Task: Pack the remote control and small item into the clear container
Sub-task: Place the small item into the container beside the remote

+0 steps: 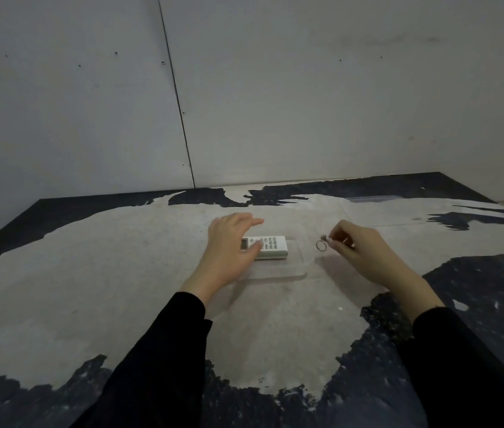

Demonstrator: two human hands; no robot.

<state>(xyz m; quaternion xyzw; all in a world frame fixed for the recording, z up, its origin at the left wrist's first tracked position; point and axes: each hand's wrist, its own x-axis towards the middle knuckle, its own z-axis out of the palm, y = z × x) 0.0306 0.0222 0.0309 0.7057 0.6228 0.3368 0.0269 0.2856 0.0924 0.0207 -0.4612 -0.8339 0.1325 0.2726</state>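
Head view: a worn table top (121, 273), pale grey at the middle with dark blue-black patches round its rim, is seen reaching back to a grey panelled wall (244, 88). The table's far edge is met by the wall, and its right far corner is visible. Bare surface is left on every side of the things at the centre, most of all to the left and toward the near edge.

A shallow clear plastic container (291, 270) is set at the middle of the table, its rim faintly outlined. A white rectangular remote control with grey buttons (270, 247) is lying inside it, lengthwise from left to right, near the container's far side. A second clear tray or lid (371, 199) is seen far back on the right, well apart.

The left hand (229, 251) is held over the left end of the remote, fingers spread and loosely curved, the thumb across its display; whether it is gripped cannot be told. The right hand (358, 245) is held just right of the container, fingertips pinched on a small metal key ring (321, 244), which hangs outside the rim. Both forearms are covered by black sleeves (158, 350).
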